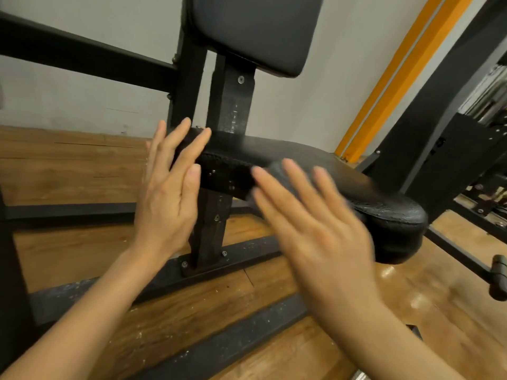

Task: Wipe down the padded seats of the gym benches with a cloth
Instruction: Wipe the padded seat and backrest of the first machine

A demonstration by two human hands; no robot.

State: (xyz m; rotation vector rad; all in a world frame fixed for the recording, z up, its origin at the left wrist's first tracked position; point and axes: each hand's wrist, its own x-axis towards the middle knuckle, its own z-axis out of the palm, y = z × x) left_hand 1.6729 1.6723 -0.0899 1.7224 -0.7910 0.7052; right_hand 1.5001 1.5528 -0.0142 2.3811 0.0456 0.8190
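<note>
My left hand (167, 193) is flat, fingers straight and slightly spread, and the fingertips lie against the near left corner of the seat (315, 171), where the black padding meets its metal bracket. It holds nothing.

My right hand (307, 218) is blurred. Its fingers are straight and fanned, palm down over the front edge of the seat. A rounded dark grey shape shows between and past the fingertips; it may be the cloth (274, 168), but I cannot tell through the blur, nor whether the hand presses on it.

The seat is thick black padding with a pebbled, leather-like skin, a stitched edge and a fat rounded end at the right. Its top carries a dull, dusty sheen. Above it stands the backrest (255, 31), smoother black padding with rounded corners, mounted on a square black steel post (233, 102) that is speckled and bolted. The post runs down to a flat base rail (219, 270) on the floor (74, 165), which is glossy brown wood-look planking. An orange stripe (395, 78) runs slantwise up the grey wall.
</note>
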